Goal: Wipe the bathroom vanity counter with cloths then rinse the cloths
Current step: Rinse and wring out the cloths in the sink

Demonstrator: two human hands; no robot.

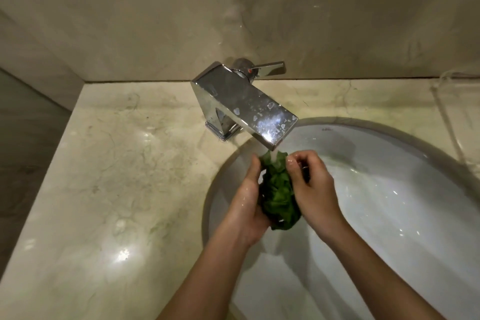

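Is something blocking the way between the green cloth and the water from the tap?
Nothing visible does. The left hand and right hand grip the green cloth from its sides, right under the faucet spout, and the water stream falls straight on its top.

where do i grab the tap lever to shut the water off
Pinch the flat chrome lever handle at its free right end, coming from the right: it juts sideways behind the square chrome spout, whose body blocks the left.

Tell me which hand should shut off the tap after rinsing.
Right, probably. The right hand is nearer the lever, which points right behind the spout; the left hand grips the cloth and can keep it.
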